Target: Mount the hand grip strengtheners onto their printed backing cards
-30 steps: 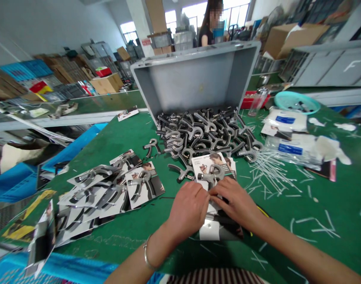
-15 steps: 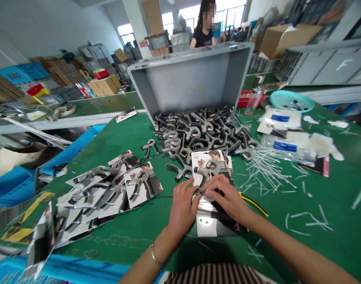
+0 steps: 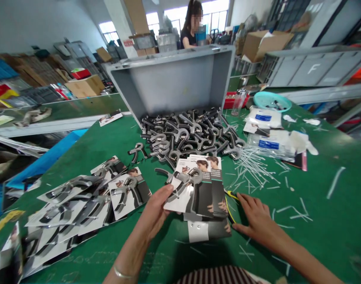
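Note:
My left hand (image 3: 156, 211) pinches the left edge of a printed card (image 3: 204, 201) that carries a grey and black hand gripper (image 3: 195, 177). A white cable tie (image 3: 176, 189) pokes up by the fingers. This card is lifted at an angle over a stack of like cards (image 3: 198, 232). On the right, my right hand (image 3: 254, 215) has its fingers and thumb on the two handle ends of yellow-handled pliers (image 3: 230, 211); their jaws are hidden by the cards. Loose hand grippers (image 3: 189, 134) lie heaped just beyond.
A grey crate (image 3: 174, 85) lies tipped behind the heap. Carded grippers (image 3: 76, 209) are piled at left. Loose cable ties (image 3: 254, 165), plastic bags (image 3: 269, 144) and a turquoise basin (image 3: 272, 98) are at right. A person (image 3: 192, 27) is behind the crate.
My hands have parted. My left hand has raised the top card, tilting it leftward. My right hand has left the card and moved right onto the pliers' handles. The view has shifted right.

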Action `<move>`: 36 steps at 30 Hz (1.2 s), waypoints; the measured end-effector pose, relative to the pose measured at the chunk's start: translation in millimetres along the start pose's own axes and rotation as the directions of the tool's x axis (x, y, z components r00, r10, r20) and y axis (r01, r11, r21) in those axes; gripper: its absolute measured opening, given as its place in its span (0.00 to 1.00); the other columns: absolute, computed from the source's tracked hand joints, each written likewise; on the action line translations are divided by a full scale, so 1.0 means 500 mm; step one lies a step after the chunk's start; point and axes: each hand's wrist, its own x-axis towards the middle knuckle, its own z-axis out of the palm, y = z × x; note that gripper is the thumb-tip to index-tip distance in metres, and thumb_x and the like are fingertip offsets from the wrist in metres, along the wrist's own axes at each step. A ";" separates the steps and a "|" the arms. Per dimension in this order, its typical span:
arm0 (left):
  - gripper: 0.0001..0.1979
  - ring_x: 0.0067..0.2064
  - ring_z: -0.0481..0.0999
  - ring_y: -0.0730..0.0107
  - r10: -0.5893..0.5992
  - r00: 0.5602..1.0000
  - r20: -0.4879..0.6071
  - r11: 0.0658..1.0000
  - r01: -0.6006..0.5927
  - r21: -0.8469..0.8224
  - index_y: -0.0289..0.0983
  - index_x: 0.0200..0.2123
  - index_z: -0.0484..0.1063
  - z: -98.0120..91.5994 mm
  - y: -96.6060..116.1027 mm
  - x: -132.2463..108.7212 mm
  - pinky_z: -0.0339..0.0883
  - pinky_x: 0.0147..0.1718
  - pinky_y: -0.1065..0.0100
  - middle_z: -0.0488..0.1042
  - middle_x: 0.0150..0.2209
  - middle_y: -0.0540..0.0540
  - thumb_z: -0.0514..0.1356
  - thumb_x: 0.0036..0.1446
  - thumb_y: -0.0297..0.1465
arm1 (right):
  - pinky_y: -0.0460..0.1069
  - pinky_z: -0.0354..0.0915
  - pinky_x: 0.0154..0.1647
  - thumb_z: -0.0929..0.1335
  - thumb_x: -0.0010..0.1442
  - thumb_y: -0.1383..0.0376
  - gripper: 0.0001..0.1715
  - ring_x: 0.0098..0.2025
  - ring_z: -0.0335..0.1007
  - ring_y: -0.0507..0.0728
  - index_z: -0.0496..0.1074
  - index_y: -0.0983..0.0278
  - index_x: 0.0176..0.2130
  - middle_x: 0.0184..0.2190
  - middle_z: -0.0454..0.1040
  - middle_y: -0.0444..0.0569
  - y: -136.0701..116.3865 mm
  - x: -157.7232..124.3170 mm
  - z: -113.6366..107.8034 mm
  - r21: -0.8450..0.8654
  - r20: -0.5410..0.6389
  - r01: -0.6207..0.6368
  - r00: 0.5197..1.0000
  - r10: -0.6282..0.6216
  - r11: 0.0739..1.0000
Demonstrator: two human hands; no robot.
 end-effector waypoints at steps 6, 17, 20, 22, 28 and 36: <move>0.12 0.20 0.62 0.79 0.010 0.979 0.201 1.000 -0.004 -0.027 0.34 0.36 0.71 0.065 -0.033 0.037 0.57 0.15 0.76 0.66 0.24 0.53 0.65 0.53 0.36 | 0.61 0.68 0.39 0.66 0.49 0.74 0.40 0.45 0.66 0.70 0.61 0.70 0.62 0.50 0.70 0.67 -0.025 0.097 -0.023 -0.206 0.067 0.093 0.994 -0.081 0.974; 0.20 0.30 0.76 0.69 0.154 0.982 0.111 0.976 -0.169 0.137 0.36 0.50 0.67 0.059 -0.088 0.069 0.70 0.27 0.69 0.77 0.37 0.47 0.63 0.56 0.38 | 0.57 0.71 0.33 0.50 0.67 0.60 0.31 0.34 0.76 0.63 0.61 0.66 0.62 0.36 0.76 0.58 0.080 0.082 -0.080 0.765 0.393 -0.301 0.919 -0.042 0.569; 0.21 0.28 0.76 0.69 0.125 0.986 0.114 0.981 -0.140 0.132 0.37 0.51 0.66 0.055 -0.091 0.068 0.71 0.26 0.68 0.77 0.37 0.47 0.63 0.56 0.38 | 0.59 0.71 0.37 0.52 0.64 0.58 0.31 0.43 0.75 0.66 0.62 0.62 0.61 0.41 0.74 0.61 0.026 -0.007 -0.051 0.933 0.334 -0.327 0.942 -0.020 0.152; 0.23 0.31 0.76 0.68 0.127 0.985 0.116 0.981 -0.142 0.131 0.37 0.52 0.66 0.057 -0.090 0.069 0.71 0.28 0.68 0.77 0.39 0.46 0.64 0.56 0.38 | 0.56 0.70 0.29 0.54 0.63 0.55 0.30 0.35 0.74 0.63 0.63 0.60 0.60 0.42 0.73 0.59 -0.031 -0.040 -0.040 0.945 0.325 -0.323 0.945 -0.044 0.050; 0.23 0.30 0.76 0.70 0.149 0.983 0.105 0.981 -0.161 0.111 0.36 0.50 0.68 0.065 -0.087 0.067 0.70 0.27 0.70 0.77 0.39 0.46 0.65 0.54 0.40 | 0.57 0.70 0.43 0.62 0.64 0.58 0.27 0.41 0.71 0.61 0.60 0.56 0.61 0.48 0.73 0.54 -0.088 0.043 -0.126 0.749 0.159 -0.058 0.983 -0.094 0.660; 0.22 0.29 0.75 0.69 0.214 0.973 0.089 0.963 -0.226 0.150 0.35 0.50 0.69 0.060 -0.094 0.069 0.70 0.29 0.69 0.77 0.36 0.46 0.64 0.55 0.40 | 0.65 0.60 0.53 0.67 0.57 0.66 0.42 0.50 0.61 0.68 0.54 0.65 0.68 0.53 0.68 0.59 -0.066 0.149 -0.164 -0.115 -0.106 0.307 0.942 -0.319 0.945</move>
